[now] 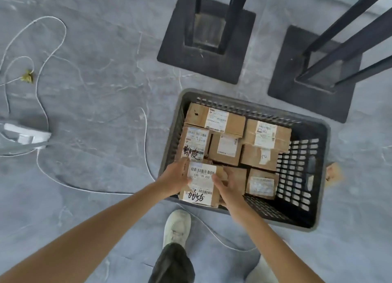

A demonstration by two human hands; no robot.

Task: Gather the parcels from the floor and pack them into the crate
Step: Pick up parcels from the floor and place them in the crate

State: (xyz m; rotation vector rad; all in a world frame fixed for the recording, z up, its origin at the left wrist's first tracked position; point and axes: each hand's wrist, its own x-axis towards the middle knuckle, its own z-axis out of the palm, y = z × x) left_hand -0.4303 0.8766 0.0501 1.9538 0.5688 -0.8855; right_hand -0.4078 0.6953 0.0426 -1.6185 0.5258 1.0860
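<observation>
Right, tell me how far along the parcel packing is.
Done: several cardboard parcels already sit in the crate, filling its far and left part. In hand: the left hand and right hand grip a parcel marked 0056 at the crate's near left corner, not yet let go. Left: a brown item lies on the floor right of the crate, possibly one more parcel.
</observation>
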